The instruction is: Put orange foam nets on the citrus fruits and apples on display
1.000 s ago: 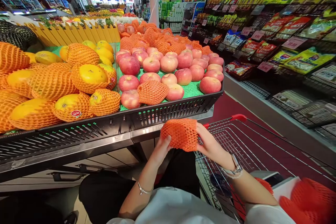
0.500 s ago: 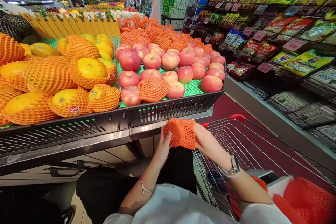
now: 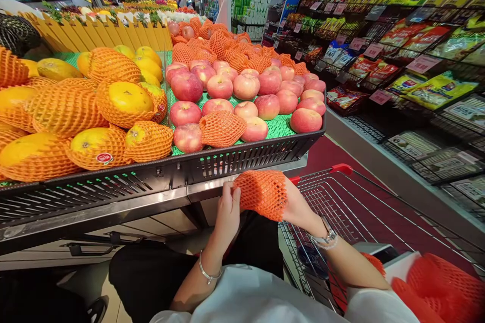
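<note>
An orange foam net sleeve is held between my two hands, just in front of the fruit bin. My left hand pinches its left end, thumb up and fingers closed. At the other end my right hand grips the sleeve, its fingers partly hidden by the netting. Whether a fruit is inside the sleeve I cannot tell. Beyond my hands, red apples stand in rows on a green liner, with one netted fruit at the front edge.
A black slotted bin holds the apples. Netted yellow papayas fill the left side. To my right is a wire shopping cart, with a red bundle of net sleeves beside my arm. Shelves of packaged goods line the right.
My left hand has shifted slightly left and down on the sleeve's end. The sleeve has stretched a little wider and turned, and more of its right opening shows. The fruit stays put.
</note>
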Motion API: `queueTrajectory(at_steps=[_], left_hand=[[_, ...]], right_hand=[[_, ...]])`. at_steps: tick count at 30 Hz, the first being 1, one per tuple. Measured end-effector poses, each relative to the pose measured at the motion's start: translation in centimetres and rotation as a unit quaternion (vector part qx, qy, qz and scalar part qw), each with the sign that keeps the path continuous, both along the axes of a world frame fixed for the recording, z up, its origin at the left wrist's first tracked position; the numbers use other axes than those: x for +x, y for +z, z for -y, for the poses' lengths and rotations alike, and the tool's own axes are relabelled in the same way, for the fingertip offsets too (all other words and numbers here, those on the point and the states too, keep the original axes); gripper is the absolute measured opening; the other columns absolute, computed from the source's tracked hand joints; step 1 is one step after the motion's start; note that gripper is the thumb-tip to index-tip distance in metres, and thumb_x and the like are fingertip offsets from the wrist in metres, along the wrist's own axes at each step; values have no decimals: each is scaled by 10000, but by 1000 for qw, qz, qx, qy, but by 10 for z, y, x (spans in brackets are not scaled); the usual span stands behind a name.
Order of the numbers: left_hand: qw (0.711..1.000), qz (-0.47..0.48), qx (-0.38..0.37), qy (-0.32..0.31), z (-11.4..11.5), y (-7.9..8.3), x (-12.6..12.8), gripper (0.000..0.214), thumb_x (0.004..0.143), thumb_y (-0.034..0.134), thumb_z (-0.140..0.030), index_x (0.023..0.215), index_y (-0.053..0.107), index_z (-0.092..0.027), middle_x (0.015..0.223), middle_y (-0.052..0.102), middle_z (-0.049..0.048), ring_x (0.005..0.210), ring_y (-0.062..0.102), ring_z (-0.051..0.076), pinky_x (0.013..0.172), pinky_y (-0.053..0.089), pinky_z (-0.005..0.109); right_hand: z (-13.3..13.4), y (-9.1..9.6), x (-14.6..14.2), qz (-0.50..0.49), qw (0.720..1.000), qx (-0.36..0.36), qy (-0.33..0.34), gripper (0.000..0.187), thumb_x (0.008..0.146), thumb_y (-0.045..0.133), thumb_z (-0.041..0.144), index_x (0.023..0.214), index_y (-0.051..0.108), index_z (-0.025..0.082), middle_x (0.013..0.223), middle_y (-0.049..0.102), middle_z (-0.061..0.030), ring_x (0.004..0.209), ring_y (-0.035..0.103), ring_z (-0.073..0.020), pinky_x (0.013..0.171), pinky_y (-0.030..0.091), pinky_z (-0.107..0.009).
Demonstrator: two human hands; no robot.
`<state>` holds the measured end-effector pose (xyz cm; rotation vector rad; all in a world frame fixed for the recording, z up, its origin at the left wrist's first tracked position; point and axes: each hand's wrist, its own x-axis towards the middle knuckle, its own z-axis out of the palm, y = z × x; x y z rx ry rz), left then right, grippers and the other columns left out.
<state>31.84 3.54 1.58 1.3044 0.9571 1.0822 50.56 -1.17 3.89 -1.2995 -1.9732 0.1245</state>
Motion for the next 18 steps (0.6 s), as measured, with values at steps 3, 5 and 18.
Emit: queueTrajectory(at_steps=[3,5,18], left_hand=[[998,48,-9,45,-4,-1,-3,88,847,617,-307,823,578,-233,758,552,-6,734,499,179,751,364,249],[997,61,-9,52,-7,-2,-3,73,830,640,-290,814,600,-231,777,561,1,777,505,188,787,361,250],[868,359,-301,-162,14,-9,11,803,626,786,-565,1328,486,-317,1258,604,46,1133,568,251,881,475,325]], right_hand=[[2,-4,4,5,999,22,-32,532,812,682,336,1282,470,203,1191,616,-139,1111,595,-307,937,511,-463],[2,-4,6,7,999,15,-35,540,802,691,351,1272,472,201,1188,616,-140,1109,596,-308,939,508,-461],[14,8,-3,3,1000,-10,19,583,805,682,422,1285,449,188,1178,600,-144,1111,585,-306,962,502,-449]])
